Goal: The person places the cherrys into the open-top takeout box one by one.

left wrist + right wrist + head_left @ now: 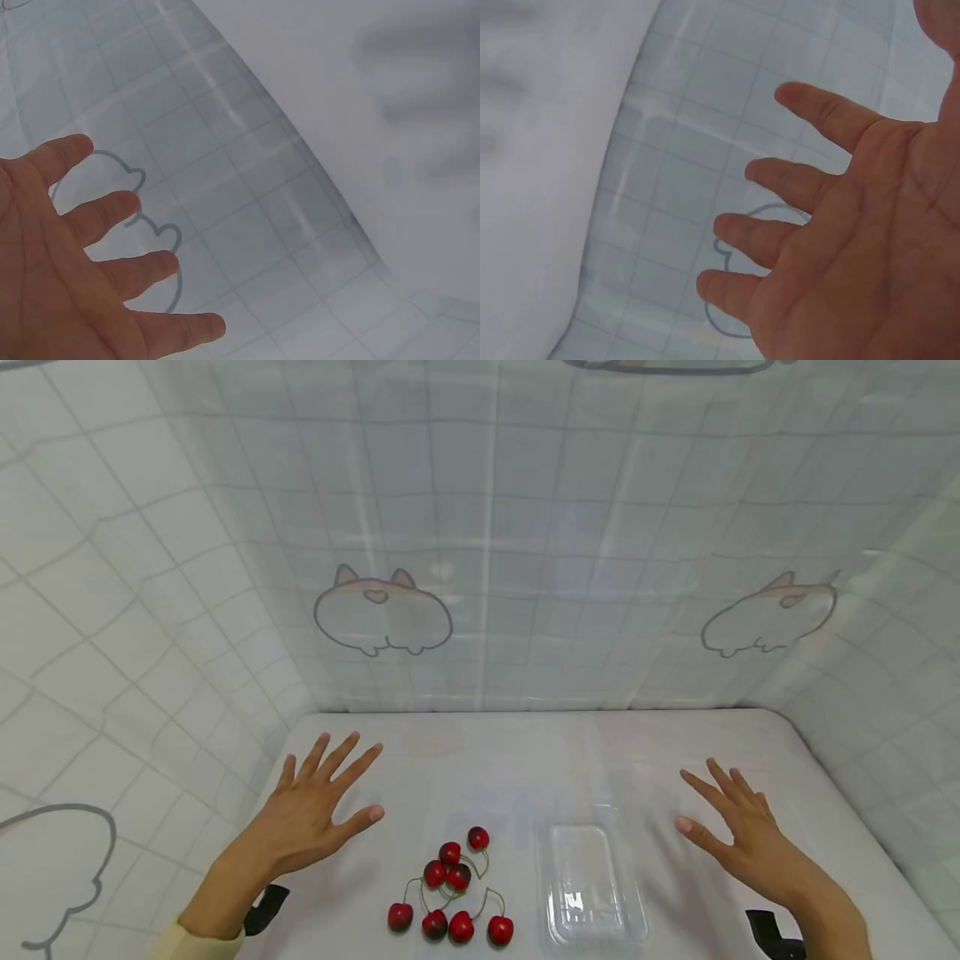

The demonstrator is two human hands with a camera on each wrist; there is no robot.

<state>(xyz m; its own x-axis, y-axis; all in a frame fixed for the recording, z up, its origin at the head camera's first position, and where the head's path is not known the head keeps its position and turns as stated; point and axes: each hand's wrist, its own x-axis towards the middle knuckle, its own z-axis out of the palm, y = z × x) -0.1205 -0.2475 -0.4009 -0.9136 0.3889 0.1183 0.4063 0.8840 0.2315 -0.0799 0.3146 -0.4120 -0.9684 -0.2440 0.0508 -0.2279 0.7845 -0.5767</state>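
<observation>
From the head view, we are holding our left hand (315, 814) above the white table (480, 760) with its fingers spread straight and gripping nothing. Our right hand (738, 839) is hovering the same way on the other side, fingers apart and empty. Between the two hands, a cluster of red cherries (450, 889) is lying on the table, nearer to our left hand, below and to the right of its thumb. A clear plastic tray (592, 885) is sitting just beside the cherries, closer to our right hand, below and to the left of its thumb. Neither hand is touching the fruit or the tray. A checked curtain with cartoon outlines (382, 610) is hanging beyond our fingertips.

In the left wrist view, we are seeing our left palm open, fingers (112, 210) fanned out, with only the checked curtain behind them.

In the right wrist view, our right palm is likewise open, fingers (810, 180) splayed against the same curtain; the cherries and tray are out of sight here.
</observation>
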